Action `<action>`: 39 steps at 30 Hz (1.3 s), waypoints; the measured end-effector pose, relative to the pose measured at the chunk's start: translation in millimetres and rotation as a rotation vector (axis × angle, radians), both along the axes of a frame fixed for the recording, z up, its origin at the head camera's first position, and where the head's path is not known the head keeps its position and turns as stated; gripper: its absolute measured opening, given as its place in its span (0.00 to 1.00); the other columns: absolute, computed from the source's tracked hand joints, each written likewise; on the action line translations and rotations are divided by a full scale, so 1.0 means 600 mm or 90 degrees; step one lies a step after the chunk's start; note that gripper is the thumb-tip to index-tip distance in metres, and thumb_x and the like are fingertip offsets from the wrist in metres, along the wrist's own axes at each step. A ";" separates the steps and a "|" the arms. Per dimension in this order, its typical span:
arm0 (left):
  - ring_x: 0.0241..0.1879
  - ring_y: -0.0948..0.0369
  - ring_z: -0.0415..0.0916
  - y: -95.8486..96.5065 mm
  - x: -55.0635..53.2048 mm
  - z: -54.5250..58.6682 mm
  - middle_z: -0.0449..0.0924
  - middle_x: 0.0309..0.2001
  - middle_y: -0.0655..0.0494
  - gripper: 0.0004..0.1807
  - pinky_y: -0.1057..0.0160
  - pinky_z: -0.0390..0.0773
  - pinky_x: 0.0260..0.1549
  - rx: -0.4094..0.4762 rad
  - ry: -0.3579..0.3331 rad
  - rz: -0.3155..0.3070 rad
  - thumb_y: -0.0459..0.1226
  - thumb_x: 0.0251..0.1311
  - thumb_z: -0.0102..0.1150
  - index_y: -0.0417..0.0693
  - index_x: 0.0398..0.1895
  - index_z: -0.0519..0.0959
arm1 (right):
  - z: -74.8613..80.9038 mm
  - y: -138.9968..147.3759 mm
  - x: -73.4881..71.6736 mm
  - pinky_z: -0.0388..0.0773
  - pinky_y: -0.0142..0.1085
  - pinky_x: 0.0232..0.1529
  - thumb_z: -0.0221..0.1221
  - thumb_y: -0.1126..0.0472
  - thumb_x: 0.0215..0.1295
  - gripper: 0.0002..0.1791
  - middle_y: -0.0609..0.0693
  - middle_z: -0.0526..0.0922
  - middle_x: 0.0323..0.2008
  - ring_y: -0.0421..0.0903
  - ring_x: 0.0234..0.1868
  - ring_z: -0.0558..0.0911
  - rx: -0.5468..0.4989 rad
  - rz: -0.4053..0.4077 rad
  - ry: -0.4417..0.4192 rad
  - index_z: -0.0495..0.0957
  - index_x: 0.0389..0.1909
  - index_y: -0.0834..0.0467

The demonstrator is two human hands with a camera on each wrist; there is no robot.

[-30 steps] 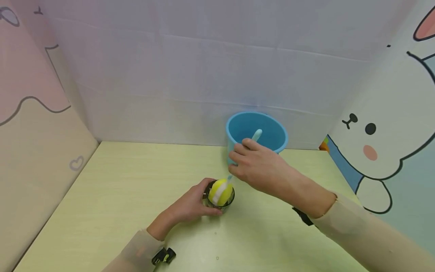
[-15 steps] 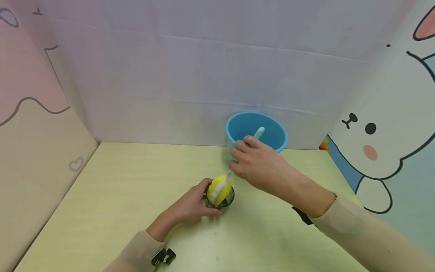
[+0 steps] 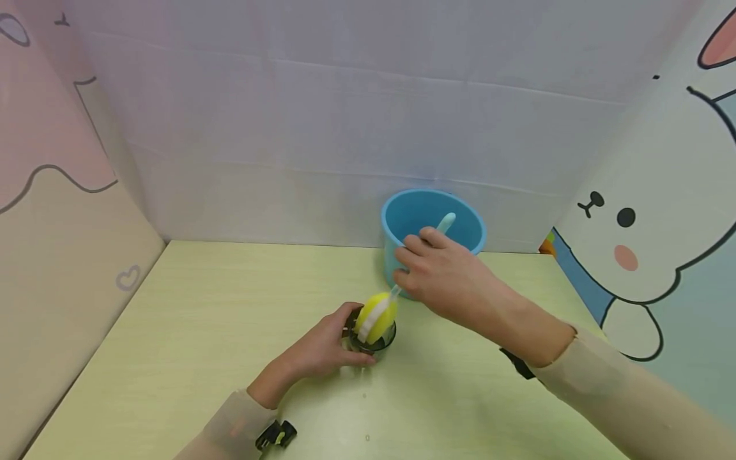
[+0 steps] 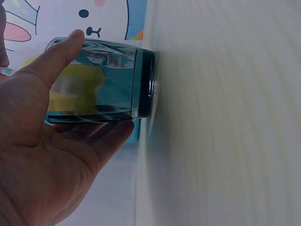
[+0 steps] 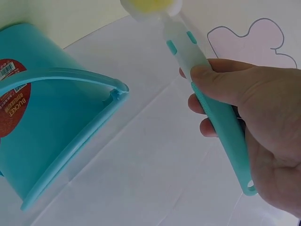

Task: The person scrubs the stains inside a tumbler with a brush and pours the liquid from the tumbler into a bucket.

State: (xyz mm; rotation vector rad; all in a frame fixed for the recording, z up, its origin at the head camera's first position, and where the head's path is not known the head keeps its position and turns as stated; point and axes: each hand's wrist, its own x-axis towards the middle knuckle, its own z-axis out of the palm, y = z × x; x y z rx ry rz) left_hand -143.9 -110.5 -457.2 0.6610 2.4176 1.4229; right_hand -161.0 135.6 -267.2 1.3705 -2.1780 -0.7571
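A dark-tinted clear glass [image 4: 113,80] stands on the table, and my left hand [image 3: 330,342] grips its side with thumb and fingers around it. In my right hand [image 3: 439,271] is a sponge cup brush, held by its teal and white handle [image 5: 218,115]. The brush's yellow and white sponge head [image 3: 376,317] sits tilted in the mouth of the glass, partly above the rim. Through the glass wall in the left wrist view, the yellow sponge shows blurred inside.
Behind the right hand, a blue bucket [image 3: 397,211] stands against the back wall, its handle [image 5: 70,74] and red label showing in the right wrist view. Printed walls enclose the pale wooden table [image 3: 230,287] at the left and right.
The right hand has shifted slightly up and to the right with the brush, so more of the sponge head shows above the glass rim. The left hand and glass stay put.
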 end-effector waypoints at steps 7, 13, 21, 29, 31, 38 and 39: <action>0.65 0.59 0.74 0.001 0.002 0.002 0.76 0.65 0.60 0.52 0.49 0.74 0.67 -0.002 -0.016 0.008 0.47 0.54 0.84 0.51 0.78 0.62 | 0.004 0.004 0.003 0.69 0.46 0.53 0.78 0.53 0.62 0.09 0.50 0.80 0.39 0.52 0.44 0.74 0.013 -0.007 -0.005 0.87 0.38 0.49; 0.67 0.58 0.73 0.001 0.005 0.004 0.76 0.67 0.60 0.51 0.49 0.72 0.68 -0.003 -0.013 0.009 0.47 0.54 0.84 0.51 0.78 0.63 | 0.007 0.009 0.007 0.69 0.46 0.52 0.78 0.52 0.62 0.10 0.50 0.79 0.37 0.52 0.43 0.74 0.019 -0.013 -0.012 0.87 0.38 0.49; 0.70 0.56 0.72 0.002 0.004 0.005 0.74 0.70 0.56 0.52 0.47 0.73 0.68 -0.006 -0.012 0.009 0.47 0.55 0.84 0.49 0.79 0.62 | 0.013 0.014 0.013 0.68 0.46 0.52 0.78 0.51 0.61 0.11 0.50 0.79 0.37 0.52 0.43 0.74 0.037 -0.024 -0.020 0.88 0.41 0.47; 0.69 0.56 0.72 0.002 0.003 0.004 0.74 0.69 0.57 0.52 0.48 0.73 0.68 -0.004 -0.013 0.008 0.45 0.55 0.84 0.49 0.79 0.62 | 0.016 0.016 0.016 0.68 0.46 0.53 0.77 0.51 0.62 0.11 0.50 0.78 0.37 0.51 0.44 0.73 0.044 -0.026 -0.029 0.88 0.43 0.46; 0.69 0.57 0.72 0.002 0.003 0.004 0.74 0.69 0.57 0.52 0.48 0.73 0.68 -0.004 -0.013 0.008 0.46 0.54 0.84 0.49 0.78 0.62 | 0.017 0.016 0.016 0.68 0.46 0.53 0.77 0.50 0.62 0.12 0.50 0.78 0.37 0.51 0.44 0.73 0.043 -0.027 -0.034 0.88 0.43 0.46; 0.68 0.57 0.73 0.002 0.003 0.004 0.75 0.68 0.57 0.51 0.49 0.74 0.67 -0.005 -0.010 0.008 0.46 0.54 0.84 0.50 0.78 0.63 | 0.018 0.014 0.016 0.68 0.46 0.54 0.77 0.51 0.63 0.10 0.50 0.77 0.35 0.51 0.43 0.73 0.035 -0.018 -0.042 0.88 0.42 0.45; 0.68 0.57 0.73 0.002 0.003 0.004 0.75 0.68 0.57 0.51 0.48 0.74 0.67 -0.005 -0.010 0.008 0.46 0.54 0.84 0.50 0.78 0.63 | 0.017 0.013 0.015 0.68 0.46 0.54 0.77 0.51 0.63 0.10 0.50 0.77 0.35 0.51 0.43 0.73 0.033 -0.017 -0.042 0.88 0.42 0.45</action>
